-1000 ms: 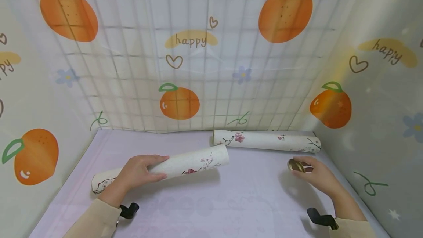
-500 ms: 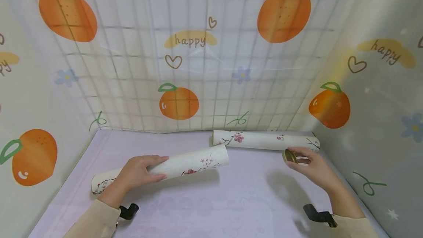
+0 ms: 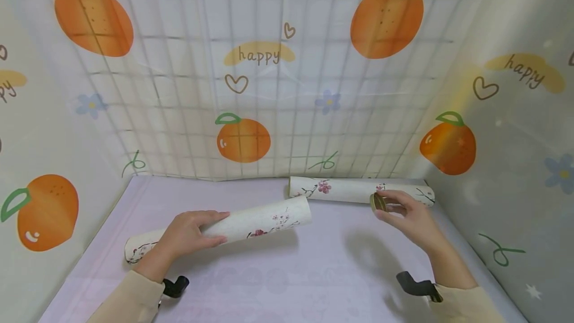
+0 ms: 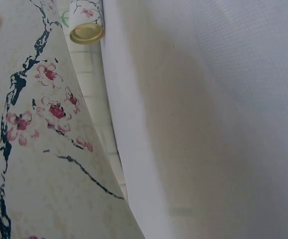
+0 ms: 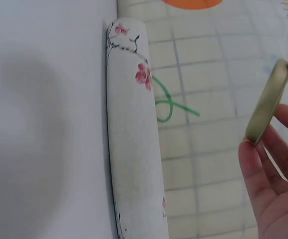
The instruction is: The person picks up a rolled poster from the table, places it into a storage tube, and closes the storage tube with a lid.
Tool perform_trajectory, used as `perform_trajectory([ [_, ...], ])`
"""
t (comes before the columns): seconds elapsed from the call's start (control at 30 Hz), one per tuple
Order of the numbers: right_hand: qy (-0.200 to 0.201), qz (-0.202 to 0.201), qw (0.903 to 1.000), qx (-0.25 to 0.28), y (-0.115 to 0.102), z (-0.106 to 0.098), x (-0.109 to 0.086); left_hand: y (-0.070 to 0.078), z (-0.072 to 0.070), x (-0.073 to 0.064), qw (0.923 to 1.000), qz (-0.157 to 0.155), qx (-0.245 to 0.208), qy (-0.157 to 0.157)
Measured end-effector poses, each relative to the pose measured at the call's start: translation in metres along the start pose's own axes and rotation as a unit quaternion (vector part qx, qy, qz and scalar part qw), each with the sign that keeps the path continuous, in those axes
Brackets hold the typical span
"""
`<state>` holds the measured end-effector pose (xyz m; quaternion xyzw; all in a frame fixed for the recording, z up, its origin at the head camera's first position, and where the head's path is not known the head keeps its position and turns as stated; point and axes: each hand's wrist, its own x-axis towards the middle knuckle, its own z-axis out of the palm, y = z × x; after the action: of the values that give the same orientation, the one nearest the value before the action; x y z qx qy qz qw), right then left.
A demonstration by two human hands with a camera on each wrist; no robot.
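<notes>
My left hand (image 3: 190,236) grips a long white cardboard tube (image 3: 264,221) printed with plum blossoms. Its right end is raised off the table, with a shadow beneath. In the left wrist view the tube's blossom print (image 4: 54,109) fills the left side, with one fingertip at the edge. My right hand (image 3: 414,221) pinches a round gold metal lid (image 3: 378,203) by its rim, held above the table to the right of the tube's raised end. The right wrist view shows the lid (image 5: 268,102) nearly edge-on between thumb and fingers.
A second blossom-printed tube (image 3: 350,191) lies along the back of the table (image 3: 287,278), partly behind my right hand. Its gold end cap (image 4: 86,34) shows in the left wrist view. Patterned cloth walls (image 3: 287,108) stand at the back and both sides.
My right hand has moved left and slightly up with the lid, coming closer to the held tube. The left hand and its tube have stayed in place.
</notes>
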<state>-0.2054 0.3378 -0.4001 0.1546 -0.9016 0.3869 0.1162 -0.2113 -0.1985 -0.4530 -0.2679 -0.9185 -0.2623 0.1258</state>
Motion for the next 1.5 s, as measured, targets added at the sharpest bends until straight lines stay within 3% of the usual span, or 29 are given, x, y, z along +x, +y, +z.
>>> perform_trajectory([
  [0.33, 0.012, 0.015, 0.9980, 0.060, -0.019, 0.015, 0.015, -0.001, 0.003, 0.002, 1.0000, -0.006, -0.006, -0.001],
  [1.0, -0.044, 0.063, 0.9846, 0.157, -0.030, 0.057, 0.037, 0.002, 0.007, 0.003, 0.9998, 0.021, 0.007, 0.003],
  [1.23, -0.058, 0.050, 0.9772, 0.198, -0.037, 0.074, 0.039, 0.001, 0.009, 0.004, 0.9993, 0.034, 0.011, 0.007],
  [1.5, -0.076, 0.042, 0.9745, 0.207, -0.037, 0.087, 0.039, 0.002, 0.009, 0.005, 0.9996, 0.028, 0.004, -0.003],
])
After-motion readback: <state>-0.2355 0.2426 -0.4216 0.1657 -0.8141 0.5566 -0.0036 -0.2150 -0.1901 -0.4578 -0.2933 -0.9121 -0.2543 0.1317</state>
